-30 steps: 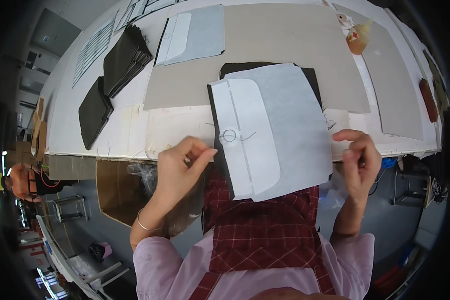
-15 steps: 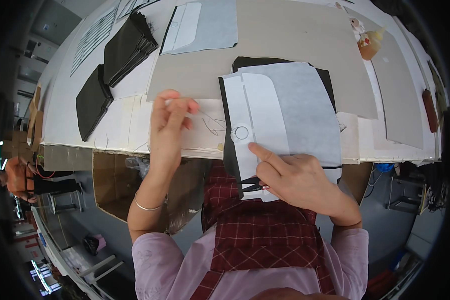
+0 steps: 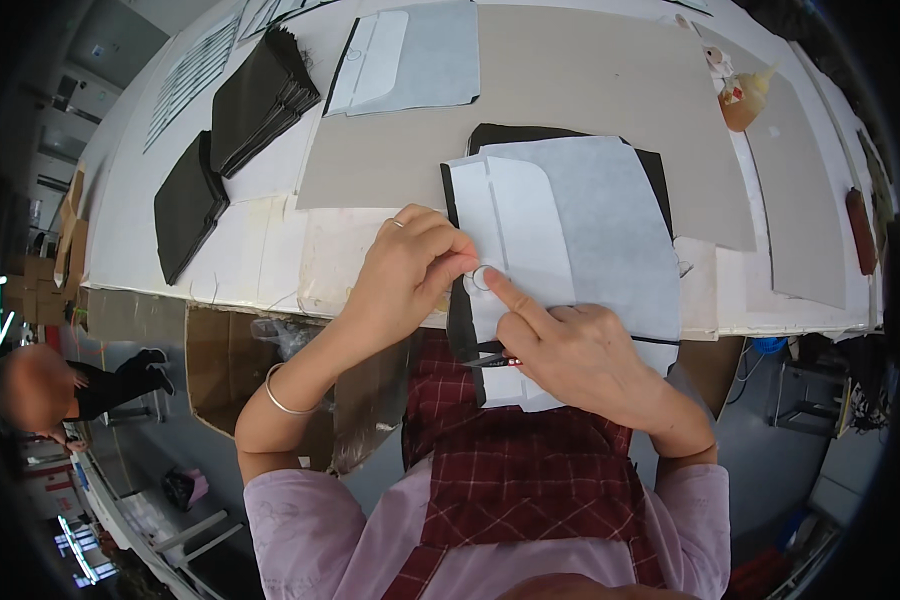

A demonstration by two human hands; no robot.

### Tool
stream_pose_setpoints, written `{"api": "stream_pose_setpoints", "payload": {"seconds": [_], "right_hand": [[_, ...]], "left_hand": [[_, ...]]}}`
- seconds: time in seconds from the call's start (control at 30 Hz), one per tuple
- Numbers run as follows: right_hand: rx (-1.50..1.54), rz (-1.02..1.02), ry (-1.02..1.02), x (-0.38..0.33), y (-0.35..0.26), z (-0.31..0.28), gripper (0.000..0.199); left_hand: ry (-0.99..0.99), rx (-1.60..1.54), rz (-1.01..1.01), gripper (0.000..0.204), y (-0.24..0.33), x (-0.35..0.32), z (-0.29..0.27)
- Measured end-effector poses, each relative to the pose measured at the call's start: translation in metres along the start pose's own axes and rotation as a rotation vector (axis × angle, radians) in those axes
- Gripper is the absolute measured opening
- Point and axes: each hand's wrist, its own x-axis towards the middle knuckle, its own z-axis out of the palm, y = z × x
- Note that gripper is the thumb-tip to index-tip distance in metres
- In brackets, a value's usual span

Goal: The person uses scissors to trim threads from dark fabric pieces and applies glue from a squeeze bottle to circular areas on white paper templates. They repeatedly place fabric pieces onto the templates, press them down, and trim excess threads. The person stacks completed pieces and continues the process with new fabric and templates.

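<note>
Your bench (image 3: pixel 220 270) fills the far half of the view, pale and paper-covered, with its near edge running just beyond your waist. On it lie broad grey card sheets (image 3: pixel 590 90), one across the middle and another at the far right. Nearest you, overhanging the near edge, is the light grey fabric panel (image 3: pixel 610 230) with a white flap shape on its left part, lying on top of a black fabric piece (image 3: pixel 660 170) whose edges show around it. A second grey panel (image 3: pixel 420 60) of the same kind lies far off, beyond the card. At the far left sit two stacks of black fabric pieces (image 3: pixel 260 95), the smaller one (image 3: pixel 185 205) nearer the bench edge. Your left hand (image 3: pixel 405 275) rests on the left edge of the near panel, fingers curled and its grip pinched at the small metal ring (image 3: pixel 480 279) set on the white flap (what, if anything, is between the fingertips I cannot tell). Your right hand (image 3: pixel 570 355) lies over the near part of the panel, forefinger stretched out so its tip touches the ring from the near side, while the other fingers are clenched around small black thread snips (image 3: pixel 495 361), whose tips poke out to the left. A small orange-brown bottle (image 3: pixel 745 100) stands at the far right.
</note>
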Motion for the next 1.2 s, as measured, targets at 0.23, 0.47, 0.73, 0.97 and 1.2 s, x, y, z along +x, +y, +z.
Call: {"api": "stream_pose_setpoints", "payload": {"seconds": [0.23, 0.47, 0.73, 0.97, 1.2], "right_hand": [[0.002, -0.004, 0.017, -0.001, 0.001, 0.002, 0.013], [0.025, 0.006, 0.05, -0.002, 0.002, 0.005, 0.014], [0.055, 0.008, 0.087, -0.003, 0.004, 0.009, 0.017], [0.08, 0.01, 0.088, -0.003, 0.005, 0.008, 0.017], [0.088, 0.006, 0.091, -0.003, 0.006, 0.007, 0.017]], "left_hand": [[0.087, -0.067, -0.102, 0.012, 0.002, -0.018, 0.001], [0.059, 0.213, 0.146, 0.014, 0.016, -0.002, -0.002], [-0.087, 0.184, 0.111, 0.01, 0.01, 0.012, -0.008], [-0.09, 0.003, 0.007, 0.01, 0.011, 0.009, -0.009], [-0.09, 0.015, 0.043, 0.013, 0.004, 0.009, -0.006]]}}
